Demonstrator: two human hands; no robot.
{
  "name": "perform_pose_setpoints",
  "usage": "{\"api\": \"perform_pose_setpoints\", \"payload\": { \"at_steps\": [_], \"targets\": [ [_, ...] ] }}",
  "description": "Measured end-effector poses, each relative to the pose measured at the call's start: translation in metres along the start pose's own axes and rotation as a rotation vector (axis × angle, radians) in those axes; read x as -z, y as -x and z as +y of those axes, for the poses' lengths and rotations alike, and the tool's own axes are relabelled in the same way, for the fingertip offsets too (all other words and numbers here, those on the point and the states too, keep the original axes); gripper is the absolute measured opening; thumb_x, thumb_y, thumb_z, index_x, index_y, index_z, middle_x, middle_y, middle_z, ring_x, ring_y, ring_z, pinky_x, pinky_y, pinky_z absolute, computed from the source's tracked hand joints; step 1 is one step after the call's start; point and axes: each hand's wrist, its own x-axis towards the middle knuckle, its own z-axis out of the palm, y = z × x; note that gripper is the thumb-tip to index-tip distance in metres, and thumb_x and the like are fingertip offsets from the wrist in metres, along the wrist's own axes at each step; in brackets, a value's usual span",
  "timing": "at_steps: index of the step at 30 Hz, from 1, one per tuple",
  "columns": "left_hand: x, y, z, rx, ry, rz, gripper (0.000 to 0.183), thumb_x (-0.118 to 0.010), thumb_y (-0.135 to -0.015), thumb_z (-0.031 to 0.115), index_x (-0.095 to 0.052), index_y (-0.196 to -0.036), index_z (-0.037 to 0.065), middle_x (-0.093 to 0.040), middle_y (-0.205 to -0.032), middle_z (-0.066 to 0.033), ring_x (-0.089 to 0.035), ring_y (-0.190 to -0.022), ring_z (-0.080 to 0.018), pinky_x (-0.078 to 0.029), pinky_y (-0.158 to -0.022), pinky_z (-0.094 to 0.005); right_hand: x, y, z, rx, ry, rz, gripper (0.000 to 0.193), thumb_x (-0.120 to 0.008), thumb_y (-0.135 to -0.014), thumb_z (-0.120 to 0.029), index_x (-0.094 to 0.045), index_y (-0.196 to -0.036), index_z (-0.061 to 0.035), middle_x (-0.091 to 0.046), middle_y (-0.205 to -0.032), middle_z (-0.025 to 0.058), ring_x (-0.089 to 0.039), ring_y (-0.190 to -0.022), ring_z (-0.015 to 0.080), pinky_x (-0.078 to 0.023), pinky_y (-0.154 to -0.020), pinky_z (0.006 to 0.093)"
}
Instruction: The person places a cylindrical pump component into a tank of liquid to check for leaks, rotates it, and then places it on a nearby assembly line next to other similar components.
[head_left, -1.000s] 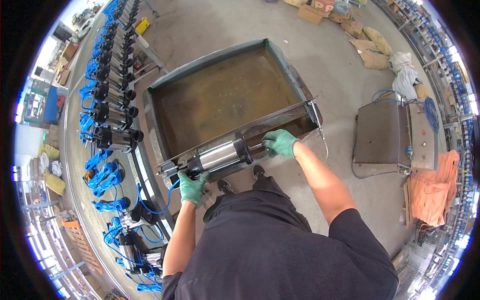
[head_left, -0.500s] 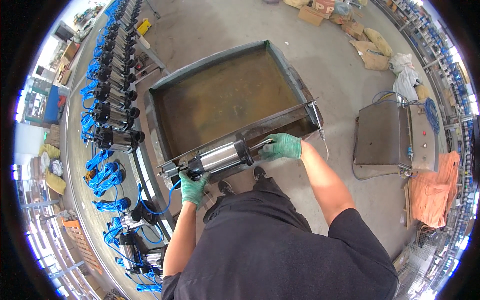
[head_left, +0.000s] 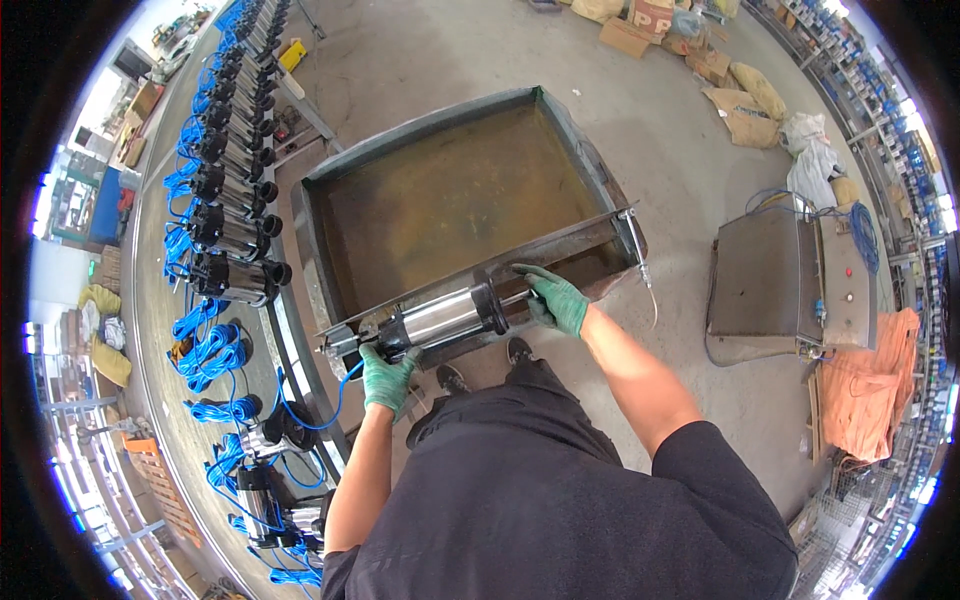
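A steel submersible pump (head_left: 442,317) with black ends lies across the near edge of a water-filled metal tank (head_left: 420,118). My gloved left hand (head_left: 387,380) is closed on its black left end, where a blue cable (head_left: 340,412) runs off toward the bench. At the pump's right end a short metal rod (head_left: 516,298) sticks out. Around the outer end of this rod is my gloved right hand (head_left: 556,300), its index finger partly stretched and the other fingers curled and partly hidden. A metal clamp-like fitting (head_left: 343,343) sits against the pump's left end.
On the left, a long bench (head_left: 165,370) carries a row of similar pumps (head_left: 232,230) and coiled blue cables (head_left: 212,360). A steel control box (head_left: 765,280) stands to the right. A thin hose fitting (head_left: 640,255) hangs at the tank's right corner. Sacks (head_left: 755,90) lie farther back.
My right hand has shifted slightly left along the rod toward the pump, and its index finger has straightened. My left hand and the pump stay in place.
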Motion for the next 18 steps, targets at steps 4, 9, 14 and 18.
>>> {"api": "perform_pose_setpoints", "payload": {
  "at_steps": [4,9,14,18],
  "targets": [
    [-0.002,0.002,0.010,0.007,-0.002,-0.009,0.078,-0.092,-0.083,0.019,-0.038,-0.137,0.001,-0.060,-0.132,-0.0136,-0.058,-0.121,-0.0243,-0.046,-0.107,-0.0363,0.003,0.004,-0.007,-0.140,0.056,0.070,0.048,-0.052,-0.107,-0.056,-0.067,-0.100,-0.0109,-0.048,-0.056,0.0006,-0.040,-0.039,0.0141,-0.030,-0.038,0.0298],
    [-0.006,0.011,0.032,0.013,-0.065,0.015,0.078,-0.091,-0.082,0.019,-0.038,-0.136,-0.001,-0.060,-0.132,-0.0152,-0.058,-0.118,-0.0247,-0.046,-0.106,-0.0353,0.003,-0.007,-0.021,-0.183,0.642,0.129,0.058,-0.046,-0.108,-0.060,-0.067,-0.093,-0.0078,-0.061,-0.062,0.0072,-0.052,-0.042,0.0195,-0.040,-0.040,0.0352],
    [-0.004,0.006,0.009,-0.018,0.045,0.047,0.074,-0.092,-0.080,0.016,-0.041,-0.131,0.000,-0.062,-0.126,-0.0141,-0.059,-0.111,-0.0239,-0.049,-0.100,-0.0362,0.027,-0.047,0.017,0.248,1.157,0.144,0.054,-0.041,-0.110,-0.048,-0.066,-0.108,-0.0006,-0.070,-0.085,0.0137,-0.068,-0.068,0.0268,-0.053,-0.056,0.0429],
    [-0.004,0.006,-0.001,-0.048,-0.009,0.053,0.071,-0.093,-0.079,0.023,-0.043,-0.124,0.002,-0.064,-0.118,-0.0125,-0.061,-0.104,-0.0227,-0.052,-0.096,-0.0372,0.017,-0.034,0.019,0.112,0.793,0.228,0.041,-0.044,-0.111,-0.035,-0.056,-0.132,-0.0015,-0.072,-0.108,0.0191,-0.071,-0.097,0.0321,-0.056,-0.081,0.0438]
  ]
}}
